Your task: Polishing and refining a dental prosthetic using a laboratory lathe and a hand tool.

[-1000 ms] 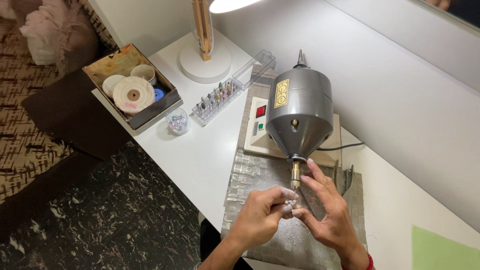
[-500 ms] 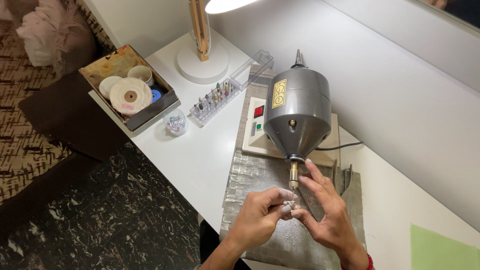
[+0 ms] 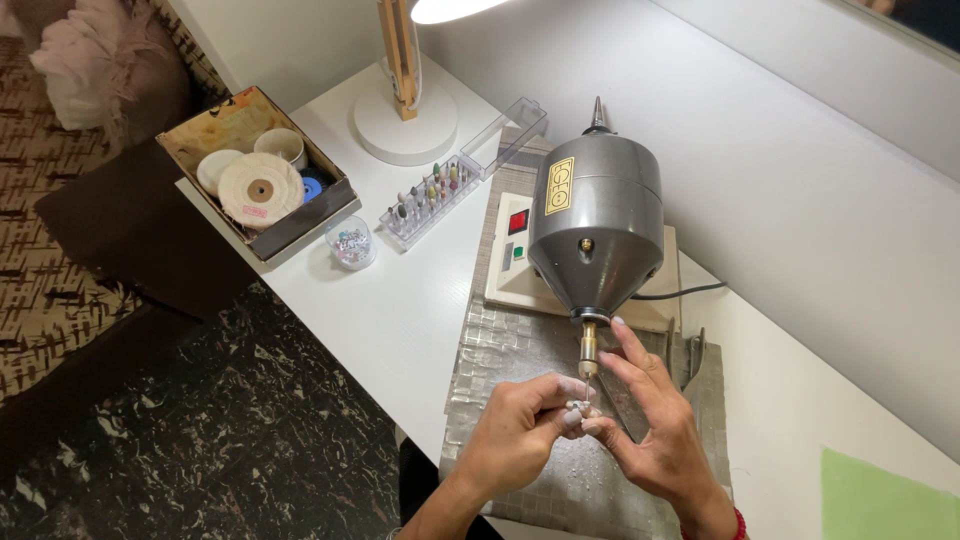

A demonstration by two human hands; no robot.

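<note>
Since a moment ago little has moved: left hand [image 3: 515, 435] and right hand [image 3: 650, 440] still pinch a tiny pale metal piece [image 3: 580, 408] at the thin bit of the grey bench motor [image 3: 595, 235], over the silver mat [image 3: 520, 345] near the bench's front edge

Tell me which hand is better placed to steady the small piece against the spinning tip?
Probably the left hand: its fingertips pinch the small piece right under the tip, while the right hand mostly braces alongside.
</note>
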